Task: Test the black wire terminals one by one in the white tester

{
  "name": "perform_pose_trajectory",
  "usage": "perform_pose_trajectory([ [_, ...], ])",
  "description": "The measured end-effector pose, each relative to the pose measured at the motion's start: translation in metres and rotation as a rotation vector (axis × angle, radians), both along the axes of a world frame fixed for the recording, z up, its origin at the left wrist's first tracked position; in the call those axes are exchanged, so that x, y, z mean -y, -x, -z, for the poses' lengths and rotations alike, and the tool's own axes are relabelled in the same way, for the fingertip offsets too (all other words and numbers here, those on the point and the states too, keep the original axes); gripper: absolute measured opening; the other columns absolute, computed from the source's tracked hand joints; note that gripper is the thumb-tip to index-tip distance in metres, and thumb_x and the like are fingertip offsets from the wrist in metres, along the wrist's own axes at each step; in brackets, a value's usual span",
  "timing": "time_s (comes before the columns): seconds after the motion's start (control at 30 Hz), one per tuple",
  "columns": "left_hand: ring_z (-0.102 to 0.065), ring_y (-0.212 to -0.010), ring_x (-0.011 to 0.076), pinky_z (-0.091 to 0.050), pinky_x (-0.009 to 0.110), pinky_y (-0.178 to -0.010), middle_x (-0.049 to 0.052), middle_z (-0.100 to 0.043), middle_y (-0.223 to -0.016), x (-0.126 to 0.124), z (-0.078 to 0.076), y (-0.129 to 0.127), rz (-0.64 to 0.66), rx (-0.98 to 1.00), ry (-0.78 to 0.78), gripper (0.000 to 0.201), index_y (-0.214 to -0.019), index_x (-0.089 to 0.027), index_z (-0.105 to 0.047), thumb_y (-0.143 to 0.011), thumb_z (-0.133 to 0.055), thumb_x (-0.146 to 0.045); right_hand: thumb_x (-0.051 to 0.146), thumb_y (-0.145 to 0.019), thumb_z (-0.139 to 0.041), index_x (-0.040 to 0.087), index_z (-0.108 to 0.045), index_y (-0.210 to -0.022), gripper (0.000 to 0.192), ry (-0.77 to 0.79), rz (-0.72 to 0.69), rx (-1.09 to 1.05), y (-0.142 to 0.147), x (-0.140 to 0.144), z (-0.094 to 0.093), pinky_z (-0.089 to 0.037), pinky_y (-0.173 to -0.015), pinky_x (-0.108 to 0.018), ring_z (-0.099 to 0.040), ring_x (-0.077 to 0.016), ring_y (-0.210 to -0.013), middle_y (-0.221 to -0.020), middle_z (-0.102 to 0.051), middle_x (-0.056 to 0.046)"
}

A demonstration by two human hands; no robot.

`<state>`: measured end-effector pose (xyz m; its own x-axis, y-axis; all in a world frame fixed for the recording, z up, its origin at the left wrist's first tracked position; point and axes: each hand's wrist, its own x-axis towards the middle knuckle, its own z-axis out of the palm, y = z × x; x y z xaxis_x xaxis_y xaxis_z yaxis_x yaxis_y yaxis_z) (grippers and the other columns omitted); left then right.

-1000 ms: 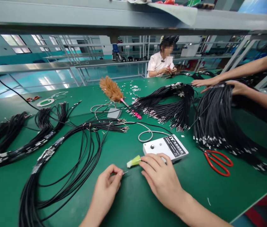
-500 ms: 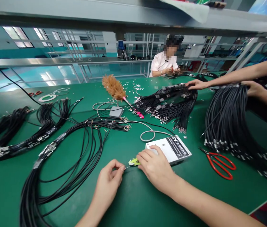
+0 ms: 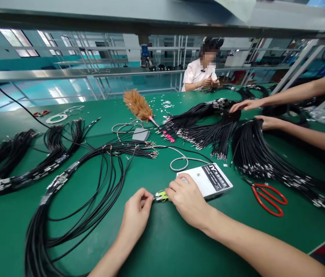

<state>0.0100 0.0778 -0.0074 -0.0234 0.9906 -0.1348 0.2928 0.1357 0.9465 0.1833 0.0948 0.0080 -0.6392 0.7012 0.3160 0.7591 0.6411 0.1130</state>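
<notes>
Our left hand [image 3: 136,213] closed in on yellow-green tip [image 3: 161,196] – pinching thin wire end against it; right hand [image 3: 187,198] clamps tip beside white control box [image 3: 208,180]; loose cable bundle [image 3: 93,184] looks mostly unprocessed

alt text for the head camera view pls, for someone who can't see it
A person's left hand and right hand meet at a small yellow-green tool beside a white control box on a green table. Bundles of black cables and red scissors lie around; a co-worker's hands handle more cables.
</notes>
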Motion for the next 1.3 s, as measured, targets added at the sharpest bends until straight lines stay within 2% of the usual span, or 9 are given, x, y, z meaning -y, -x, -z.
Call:
perform_pose_trajectory([
  [0.13, -0.036, -0.044, 0.0116, -0.023, 0.021, -0.042, -0.008, -0.039, -0.048, -0.003, 0.0, -0.003, 0.009, -0.031, -0.011, 0.023, -0.061, -0.023, -0.049, -0.071, -0.057, -0.042, 0.011, -0.087, -0.065, 0.017, -0.065, -0.076, 0.013, 0.015, 0.015, -0.033, 0.001, 0.001, -0.004, -0.036, -0.09, -0.038, -0.06, -0.0182, -0.073, -0.072, -0.066, -0.001],
  [0.2, -0.036, -0.043, 0.0118, -0.023, 0.021, -0.042, -0.008, -0.039, -0.048, -0.004, 0.0, -0.003, 0.012, -0.035, -0.014, 0.023, -0.061, -0.023, -0.05, -0.071, -0.057, -0.042, 0.019, -0.087, -0.069, 0.018, -0.065, -0.087, 0.004, 0.022, 0.016, -0.059, -0.004, 0.006, -0.01, -0.035, -0.093, -0.041, -0.062, -0.0203, -0.084, -0.083, -0.07, -0.003],
  [0.33, -0.04, -0.044, 0.0126, -0.026, 0.021, -0.042, -0.007, -0.044, -0.049, -0.004, 0.0, -0.002, 0.011, -0.019, -0.022, 0.025, -0.062, -0.023, -0.051, -0.071, -0.06, -0.044, 0.024, -0.092, -0.063, 0.019, -0.06, -0.113, 0.022, -0.017, 0.049, -0.323, -0.038, 0.029, -0.018, -0.033, -0.099, -0.042, -0.06, -0.0218, -0.11, -0.115, -0.069, -0.005],
  [0.43, -0.042, -0.043, 0.0129, -0.027, 0.021, -0.041, -0.006, -0.045, -0.049, -0.004, -0.001, -0.001, 0.01, 0.003, -0.025, 0.028, -0.06, -0.023, -0.052, -0.07, -0.063, -0.047, 0.012, -0.094, -0.054, 0.02, -0.059, -0.106, 0.015, -0.113, 0.144, -0.526, -0.068, 0.055, -0.011, -0.037, -0.095, -0.04, -0.061, -0.0218, -0.11, -0.114, -0.071, -0.006],
  [0.57, -0.04, -0.041, 0.013, -0.025, 0.022, -0.04, -0.007, -0.042, -0.046, -0.005, -0.002, -0.002, 0.022, 0.014, -0.025, 0.029, -0.06, -0.023, -0.052, -0.069, -0.064, -0.049, 0.007, -0.092, -0.049, 0.02, -0.057, -0.095, 0.016, -0.083, 0.166, -0.533, -0.079, 0.076, 0.004, -0.039, -0.095, -0.041, -0.057, -0.0238, -0.116, -0.121, -0.069, -0.008],
  [0.77, -0.04, -0.043, 0.013, -0.024, 0.021, -0.041, -0.007, -0.042, -0.047, -0.002, -0.002, 0.001, 0.023, -0.029, -0.015, 0.024, -0.061, -0.023, -0.052, -0.072, -0.059, -0.044, 0.008, -0.094, -0.048, 0.021, -0.057, -0.088, 0.016, -0.11, 0.143, -0.515, -0.064, 0.07, 0.013, -0.034, -0.096, -0.041, -0.058, -0.0231, -0.116, -0.117, -0.072, -0.005],
  [1.03, -0.042, -0.04, 0.0116, -0.03, 0.021, -0.04, -0.008, -0.044, -0.046, 0.003, 0.003, 0.018, -0.033, -0.032, -0.028, 0.026, -0.062, -0.022, -0.052, -0.072, -0.059, -0.046, 0.009, -0.094, -0.052, 0.021, -0.058, -0.09, 0.014, -0.117, 0.128, -0.527, -0.07, 0.067, 0.017, -0.034, -0.098, -0.043, -0.058, -0.024, -0.112, -0.115, -0.072, -0.003],
  [1.2, -0.056, -0.05, 0.0132, -0.044, 0.023, -0.048, -0.002, -0.059, -0.053, -0.022, -0.013, 0.061, -0.169, -0.052, -0.136, 0.024, -0.063, -0.018, -0.059, -0.064, -0.069, -0.04, 0.004, -0.09, -0.054, 0.017, -0.058, -0.107, 0.022, -0.079, 0.049, -0.526, -0.07, 0.084, 0.015, -0.038, -0.099, -0.043, -0.05, -0.0252, -0.123, -0.127, -0.065, -0.01],
  [1.3, -0.039, -0.036, 0.0064, -0.034, 0.019, -0.04, -0.011, -0.04, -0.044, -0.059, -0.046, 0.116, -0.361, -0.074, -0.219, 0.027, -0.065, -0.02, -0.05, -0.08, -0.059, -0.04, 0.004, -0.089, -0.053, 0.017, -0.059, -0.106, 0.022, -0.044, 0.006, -0.522, -0.069, 0.097, 0.018, -0.041, -0.097, -0.041, -0.052, -0.0245, -0.122, -0.127, -0.065, -0.011],
])
